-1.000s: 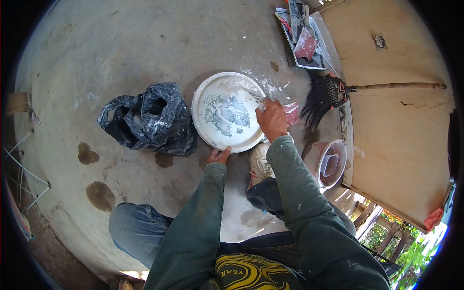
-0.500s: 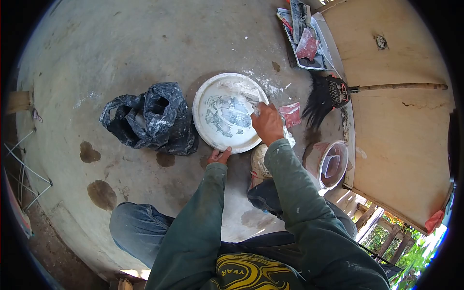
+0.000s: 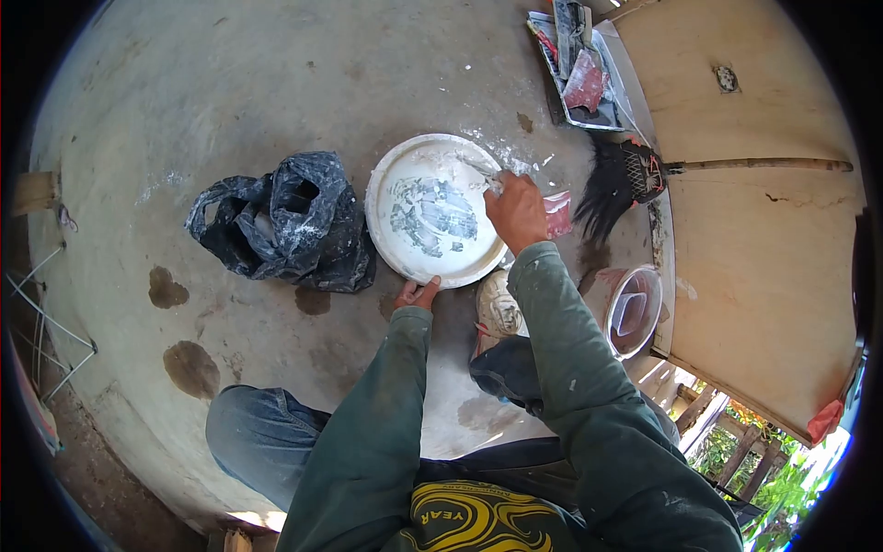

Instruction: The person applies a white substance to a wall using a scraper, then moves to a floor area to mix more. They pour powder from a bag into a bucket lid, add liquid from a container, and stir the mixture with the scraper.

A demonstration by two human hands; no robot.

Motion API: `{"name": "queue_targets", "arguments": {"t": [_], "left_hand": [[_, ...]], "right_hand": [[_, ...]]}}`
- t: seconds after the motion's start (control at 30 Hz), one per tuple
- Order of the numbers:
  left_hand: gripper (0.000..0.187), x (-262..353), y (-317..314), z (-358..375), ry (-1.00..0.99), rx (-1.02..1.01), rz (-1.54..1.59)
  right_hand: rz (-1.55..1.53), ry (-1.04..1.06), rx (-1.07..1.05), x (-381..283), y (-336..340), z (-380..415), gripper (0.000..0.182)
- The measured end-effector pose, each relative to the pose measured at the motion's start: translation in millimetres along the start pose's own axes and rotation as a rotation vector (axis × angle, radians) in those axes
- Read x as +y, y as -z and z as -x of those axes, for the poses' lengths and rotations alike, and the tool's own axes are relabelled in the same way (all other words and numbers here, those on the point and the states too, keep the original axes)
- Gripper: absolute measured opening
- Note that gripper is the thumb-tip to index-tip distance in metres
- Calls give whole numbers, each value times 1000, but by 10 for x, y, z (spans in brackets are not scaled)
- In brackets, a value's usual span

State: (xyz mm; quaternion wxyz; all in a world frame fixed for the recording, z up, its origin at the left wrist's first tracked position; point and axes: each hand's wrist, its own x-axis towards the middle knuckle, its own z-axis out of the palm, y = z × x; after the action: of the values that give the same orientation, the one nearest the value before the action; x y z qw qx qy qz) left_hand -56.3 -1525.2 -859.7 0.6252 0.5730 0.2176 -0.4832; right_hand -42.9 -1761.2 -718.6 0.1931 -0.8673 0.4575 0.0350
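A round white tray (image 3: 379,237) rests on the floor, with white powdery paste and worn grey-blue patches on its inside. My left hand (image 3: 418,293) grips its near rim, thumb on top and fingers underneath. Over the tray's right side, my right hand (image 3: 517,212) is closed around what looks like a putty knife (image 3: 494,182); white paste coats the blade, and the handle is hidden in my fist. Just right of that hand lies a dark red piece with white smears (image 3: 557,214). A black plastic bag (image 3: 313,225) stands close to the tray's left edge.
A clear plastic tub (image 3: 633,313) stands right of my shoe (image 3: 499,304). Against the wooden panel (image 3: 763,239) are a black-bristled broom (image 3: 607,184) and a paint tray (image 3: 589,115) with tools. White crumbs and dark damp spots mark the concrete floor (image 3: 414,64).
My right hand, with the putty knife, has moved slightly up and right toward the tray's upper right rim. My left hand keeps its hold on the near rim.
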Motion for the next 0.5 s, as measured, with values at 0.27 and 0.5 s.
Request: {"name": "queue_targets", "arguments": {"t": [0.27, 0.5], "left_hand": [[61, 9, -9, 10, 2, 25, -25], [62, 50, -11, 24, 26, 53, -26]], "right_hand": [[19, 18, -48, -21, -44, 46, 30], [29, 20, 15, -87, -182, 105, 29]]}}
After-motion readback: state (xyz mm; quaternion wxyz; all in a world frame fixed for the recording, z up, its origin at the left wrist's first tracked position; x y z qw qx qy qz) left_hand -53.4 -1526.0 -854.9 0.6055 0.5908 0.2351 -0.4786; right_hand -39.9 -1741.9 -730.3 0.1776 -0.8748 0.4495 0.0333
